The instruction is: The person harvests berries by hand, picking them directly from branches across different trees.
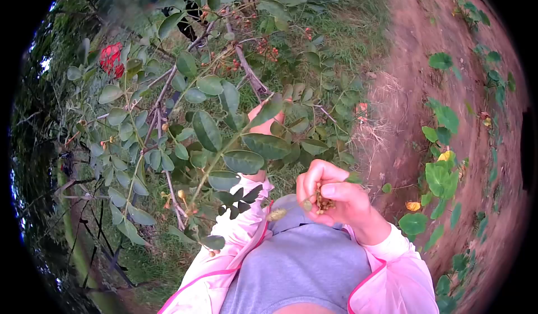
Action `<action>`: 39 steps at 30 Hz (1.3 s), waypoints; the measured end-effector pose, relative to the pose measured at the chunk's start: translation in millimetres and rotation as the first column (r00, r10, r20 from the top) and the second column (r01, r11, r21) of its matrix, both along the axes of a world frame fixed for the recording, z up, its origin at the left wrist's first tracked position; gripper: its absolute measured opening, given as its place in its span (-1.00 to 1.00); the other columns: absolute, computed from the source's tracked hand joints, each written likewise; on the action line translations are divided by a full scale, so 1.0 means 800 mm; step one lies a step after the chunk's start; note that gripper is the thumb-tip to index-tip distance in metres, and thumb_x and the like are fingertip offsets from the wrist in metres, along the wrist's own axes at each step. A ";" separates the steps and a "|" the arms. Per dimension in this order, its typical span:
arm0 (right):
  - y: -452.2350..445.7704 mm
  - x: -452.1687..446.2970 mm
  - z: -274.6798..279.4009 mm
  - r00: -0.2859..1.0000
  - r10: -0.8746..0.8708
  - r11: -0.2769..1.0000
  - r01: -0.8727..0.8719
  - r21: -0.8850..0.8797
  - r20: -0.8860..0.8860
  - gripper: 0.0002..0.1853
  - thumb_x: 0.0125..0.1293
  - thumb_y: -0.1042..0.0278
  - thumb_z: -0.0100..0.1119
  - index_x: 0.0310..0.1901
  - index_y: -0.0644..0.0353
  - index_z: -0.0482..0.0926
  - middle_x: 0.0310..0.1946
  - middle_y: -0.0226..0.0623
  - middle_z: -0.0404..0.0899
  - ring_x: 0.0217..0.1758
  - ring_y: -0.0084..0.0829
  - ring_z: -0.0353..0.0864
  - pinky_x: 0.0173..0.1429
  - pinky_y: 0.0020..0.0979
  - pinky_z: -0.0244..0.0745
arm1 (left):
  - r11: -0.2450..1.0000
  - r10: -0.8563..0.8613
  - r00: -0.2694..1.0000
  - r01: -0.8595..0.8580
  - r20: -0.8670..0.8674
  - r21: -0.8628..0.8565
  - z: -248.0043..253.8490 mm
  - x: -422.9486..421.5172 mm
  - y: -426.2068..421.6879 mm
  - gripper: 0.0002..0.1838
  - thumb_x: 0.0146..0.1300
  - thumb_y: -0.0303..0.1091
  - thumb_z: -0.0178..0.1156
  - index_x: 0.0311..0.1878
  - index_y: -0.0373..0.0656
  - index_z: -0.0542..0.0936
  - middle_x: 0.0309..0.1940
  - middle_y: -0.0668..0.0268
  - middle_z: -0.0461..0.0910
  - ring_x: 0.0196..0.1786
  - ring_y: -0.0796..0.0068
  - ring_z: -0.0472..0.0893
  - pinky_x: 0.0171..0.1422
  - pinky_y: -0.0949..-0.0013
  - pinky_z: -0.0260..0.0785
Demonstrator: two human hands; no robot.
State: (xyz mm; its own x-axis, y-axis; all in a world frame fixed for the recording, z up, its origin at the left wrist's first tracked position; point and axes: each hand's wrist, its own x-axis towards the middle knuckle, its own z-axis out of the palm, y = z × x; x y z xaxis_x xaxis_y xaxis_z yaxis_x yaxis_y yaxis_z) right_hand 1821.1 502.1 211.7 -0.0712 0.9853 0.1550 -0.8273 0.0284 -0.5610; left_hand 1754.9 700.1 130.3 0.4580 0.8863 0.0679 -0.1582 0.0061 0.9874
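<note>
My left hand (266, 122) reaches up among the leaves. Foliage covers much of it, but it appears closed around a brown branch (249, 70) that runs down to it. Lower and to the right, in front of my chest, my right hand (344, 199) is curled, thumb over fingers. It holds a cluster of small greenish-brown berries (324, 201), visible between thumb and fingers. A leafy twig (207, 171) with large oval green leaves (206, 130) crosses in front of my left forearm. Small reddish berries (268, 50) hang on the bush above my left hand.
Thin branches (161, 101) spread across the left side, and a red object (112, 59) shows among them. Grass (358, 28) lies beneath the bush. To the right is bare brown soil (400, 84) with a row of broad-leaved green plants (441, 178).
</note>
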 end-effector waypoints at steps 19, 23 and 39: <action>0.014 -0.067 -0.008 0.999 -0.039 0.998 0.041 0.049 -0.026 -0.78 0.32 0.38 -0.20 -0.10 0.29 0.37 -0.37 -0.27 0.40 -0.61 -0.62 0.23 -0.54 -0.60 0.09 | 0.989 -0.139 0.975 0.129 0.170 0.069 0.010 -0.017 -0.002 -0.69 0.34 -0.24 0.30 0.00 -0.28 0.63 -0.36 0.53 0.58 -0.42 0.82 0.39 -0.37 0.67 0.16; 0.020 -0.073 -0.020 0.992 0.023 0.999 -0.019 0.033 -0.125 -0.71 0.34 0.24 -0.20 -0.11 0.30 0.38 -0.40 -0.25 0.43 -0.63 -0.62 0.21 -0.53 -0.56 0.10 | 0.986 -0.162 0.967 0.153 0.197 0.063 0.009 -0.016 -0.001 -0.69 0.35 -0.26 0.28 0.01 -0.30 0.62 -0.34 0.51 0.60 -0.38 0.81 0.43 -0.33 0.67 0.20; 0.068 -0.119 0.024 0.958 -0.266 0.932 0.284 -0.225 0.107 -0.60 0.36 0.13 0.27 0.10 0.18 0.49 -0.37 -0.56 0.42 -0.49 -0.80 0.30 -0.48 -0.65 0.10 | 0.958 -0.288 0.952 0.287 0.104 0.023 0.013 -0.025 0.017 -0.65 0.36 -0.10 0.26 0.05 -0.14 0.62 -0.17 0.43 0.66 -0.24 0.71 0.56 -0.23 0.61 0.33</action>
